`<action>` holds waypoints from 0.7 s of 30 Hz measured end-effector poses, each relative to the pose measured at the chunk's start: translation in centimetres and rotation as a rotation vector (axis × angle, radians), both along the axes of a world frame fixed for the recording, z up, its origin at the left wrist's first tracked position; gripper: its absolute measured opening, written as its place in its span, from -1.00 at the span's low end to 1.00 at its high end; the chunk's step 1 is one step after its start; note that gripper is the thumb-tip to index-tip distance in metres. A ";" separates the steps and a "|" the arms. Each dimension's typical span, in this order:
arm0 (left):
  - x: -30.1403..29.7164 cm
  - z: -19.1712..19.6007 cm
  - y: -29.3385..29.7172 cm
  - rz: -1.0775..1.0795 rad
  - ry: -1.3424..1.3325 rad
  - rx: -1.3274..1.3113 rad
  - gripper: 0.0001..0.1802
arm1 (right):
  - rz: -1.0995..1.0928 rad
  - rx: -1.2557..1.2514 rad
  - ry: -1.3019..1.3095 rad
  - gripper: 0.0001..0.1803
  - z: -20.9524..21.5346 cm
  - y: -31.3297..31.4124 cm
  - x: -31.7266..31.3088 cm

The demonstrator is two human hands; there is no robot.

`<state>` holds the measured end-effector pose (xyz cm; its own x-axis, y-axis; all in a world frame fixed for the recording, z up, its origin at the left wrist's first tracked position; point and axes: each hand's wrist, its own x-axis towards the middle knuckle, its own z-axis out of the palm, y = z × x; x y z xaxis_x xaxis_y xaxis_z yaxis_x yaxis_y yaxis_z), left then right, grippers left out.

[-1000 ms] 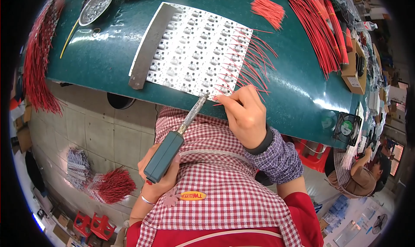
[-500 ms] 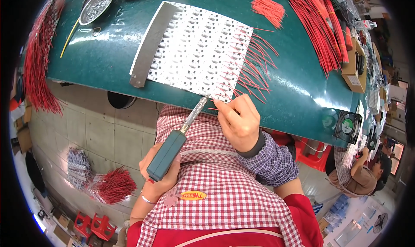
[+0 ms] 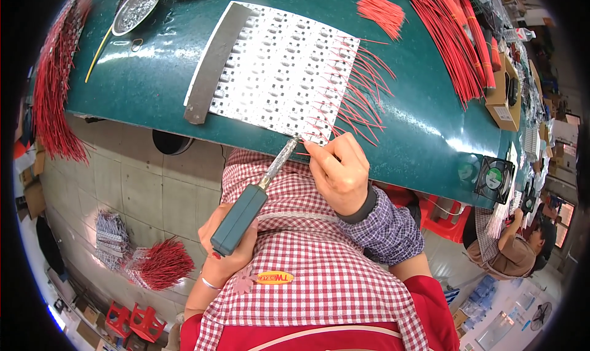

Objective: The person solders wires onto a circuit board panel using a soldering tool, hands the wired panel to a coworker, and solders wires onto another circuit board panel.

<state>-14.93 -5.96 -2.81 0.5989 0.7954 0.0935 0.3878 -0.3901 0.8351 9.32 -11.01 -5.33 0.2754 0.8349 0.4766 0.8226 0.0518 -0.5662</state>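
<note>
A white sheet of small circuit boards [image 3: 270,68] lies on the green table, with a dark metal bar [image 3: 218,62] across its left side. Thin red wires [image 3: 362,102] stick out from its right edge. My left hand [image 3: 224,237] is wrapped round the green handle of a soldering iron [image 3: 246,210]. The iron's tip touches or nearly touches the sheet's near edge. Beside that tip, my right hand [image 3: 341,170] pinches a red wire [image 3: 302,142] between thumb and forefinger, at the sheet's near right corner.
On the green table [image 3: 141,93], a round dish [image 3: 137,10] stands at the far left. Cut red wires [image 3: 381,13] and longer bundles [image 3: 442,44] lie at the far right, near a cardboard box [image 3: 505,96]. A small fan [image 3: 494,179] sits right; a person [image 3: 510,246] works beyond.
The soldering iron has shifted slightly to the right, its tip closer to my right fingertips. My right hand has hardly moved.
</note>
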 end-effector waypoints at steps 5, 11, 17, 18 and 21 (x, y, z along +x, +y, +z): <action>-1.3 -0.8 -0.6 0.013 -0.019 0.017 -0.75 | 0.001 -0.012 0.001 -0.63 0.0 0.0 -0.1; -3.2 -2.5 -1.5 0.084 -0.004 -0.080 -0.71 | -0.012 0.019 0.003 -0.62 0.0 0.2 -0.2; -3.6 -2.4 -1.2 0.170 0.034 -0.065 -0.71 | 0.033 0.044 -0.052 -0.65 1.9 0.4 -0.6; -3.6 -2.5 -1.2 0.194 0.005 -0.056 -0.70 | 0.041 0.057 -0.026 -0.61 1.8 0.8 -0.9; -3.4 -2.3 -1.0 0.227 -0.026 -0.086 -0.71 | 0.051 0.080 0.006 -0.58 1.2 2.1 -1.6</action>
<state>-18.31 -6.96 -5.09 0.4021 0.9150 0.0326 0.4350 -0.2222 0.8726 7.76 -8.95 -4.15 0.2370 0.8071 0.5407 0.8142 0.1385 -0.5638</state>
